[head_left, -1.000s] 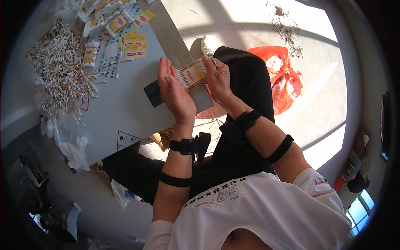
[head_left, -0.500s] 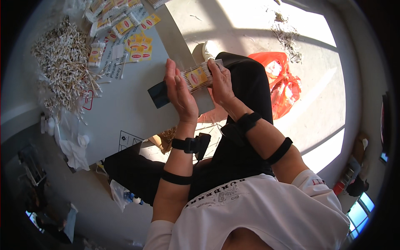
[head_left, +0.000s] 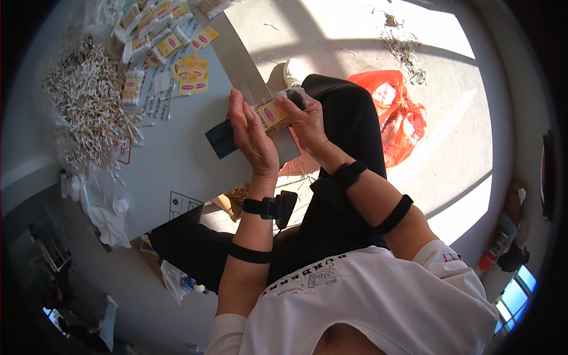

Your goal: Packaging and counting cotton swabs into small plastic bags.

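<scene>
Over the edge of the grey worktop [head_left: 163,160], we hold a clear pack of cotton buds [head_left: 273,113], tilted, with a red oval [head_left: 270,116] on its yellow label [head_left: 278,112]. Our right hand [head_left: 309,123] grips one end, thumb [head_left: 289,107] on top. Our left hand [head_left: 256,137] stands against the other end, its fingers [head_left: 236,109] straight and close together.

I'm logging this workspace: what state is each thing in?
Held swab pack: filled, label showing
Left hand: fingers extended, at the pack's left end
Right hand: gripping the pack
Loose swabs: heaped
Yellow cards: flat, overlapping
Other swab packs: filled, mostly piled
Red bag: crumpled
</scene>
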`<action>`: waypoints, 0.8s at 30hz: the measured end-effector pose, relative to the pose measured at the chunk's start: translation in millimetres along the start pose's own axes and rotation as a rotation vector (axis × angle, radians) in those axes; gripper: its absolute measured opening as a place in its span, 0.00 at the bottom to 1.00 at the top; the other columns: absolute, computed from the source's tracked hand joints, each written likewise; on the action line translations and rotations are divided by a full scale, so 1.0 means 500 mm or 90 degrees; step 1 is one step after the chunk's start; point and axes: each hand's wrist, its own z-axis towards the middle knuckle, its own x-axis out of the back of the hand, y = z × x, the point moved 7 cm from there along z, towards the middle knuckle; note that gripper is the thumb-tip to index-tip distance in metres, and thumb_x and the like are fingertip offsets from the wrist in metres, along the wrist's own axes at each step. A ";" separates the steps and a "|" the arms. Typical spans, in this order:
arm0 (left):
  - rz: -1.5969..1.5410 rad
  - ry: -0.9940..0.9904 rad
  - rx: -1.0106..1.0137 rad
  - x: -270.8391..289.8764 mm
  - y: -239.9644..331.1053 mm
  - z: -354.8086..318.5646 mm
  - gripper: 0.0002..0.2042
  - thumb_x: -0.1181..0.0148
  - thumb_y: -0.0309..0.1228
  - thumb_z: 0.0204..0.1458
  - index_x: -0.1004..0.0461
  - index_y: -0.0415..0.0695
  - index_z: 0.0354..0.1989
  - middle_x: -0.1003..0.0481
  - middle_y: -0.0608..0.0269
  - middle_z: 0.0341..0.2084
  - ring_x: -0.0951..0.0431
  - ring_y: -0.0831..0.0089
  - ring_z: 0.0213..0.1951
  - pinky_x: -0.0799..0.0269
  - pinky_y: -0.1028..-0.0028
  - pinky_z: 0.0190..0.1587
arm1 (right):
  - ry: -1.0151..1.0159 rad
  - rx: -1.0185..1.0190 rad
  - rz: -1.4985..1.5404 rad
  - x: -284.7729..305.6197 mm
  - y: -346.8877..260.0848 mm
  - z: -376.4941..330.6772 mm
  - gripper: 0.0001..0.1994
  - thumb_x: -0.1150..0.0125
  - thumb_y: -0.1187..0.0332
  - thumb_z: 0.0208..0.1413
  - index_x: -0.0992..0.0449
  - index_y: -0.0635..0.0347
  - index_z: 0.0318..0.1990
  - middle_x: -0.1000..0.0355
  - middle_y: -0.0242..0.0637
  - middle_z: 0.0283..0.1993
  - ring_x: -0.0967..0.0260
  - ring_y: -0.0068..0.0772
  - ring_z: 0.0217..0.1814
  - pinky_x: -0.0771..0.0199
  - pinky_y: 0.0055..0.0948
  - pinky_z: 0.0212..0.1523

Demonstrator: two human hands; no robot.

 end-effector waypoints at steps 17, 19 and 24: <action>0.040 0.009 -0.008 -0.005 -0.002 -0.001 0.30 0.61 0.47 0.67 0.46 0.32 0.66 0.43 0.47 0.65 0.43 0.61 0.67 0.51 0.64 0.70 | -0.015 -0.015 0.056 -0.006 0.005 -0.007 0.04 0.34 0.72 0.55 0.21 0.63 0.34 0.22 0.30 0.31 0.27 0.18 0.31 0.26 0.21 0.33; 0.050 0.013 -0.015 -0.002 -0.003 -0.001 0.30 0.61 0.47 0.67 0.46 0.32 0.66 0.43 0.47 0.65 0.43 0.62 0.67 0.51 0.64 0.70 | 0.002 -0.041 0.104 -0.009 0.004 -0.011 0.05 0.35 0.71 0.56 0.22 0.63 0.33 0.23 0.30 0.30 0.28 0.17 0.31 0.26 0.21 0.33; 0.060 0.001 -0.012 -0.009 -0.003 -0.001 0.31 0.61 0.48 0.67 0.46 0.32 0.66 0.43 0.47 0.65 0.43 0.62 0.67 0.52 0.64 0.70 | 0.010 -0.027 0.102 0.002 0.011 -0.003 0.09 0.37 0.66 0.58 0.22 0.64 0.34 0.25 0.29 0.29 0.30 0.17 0.31 0.29 0.22 0.33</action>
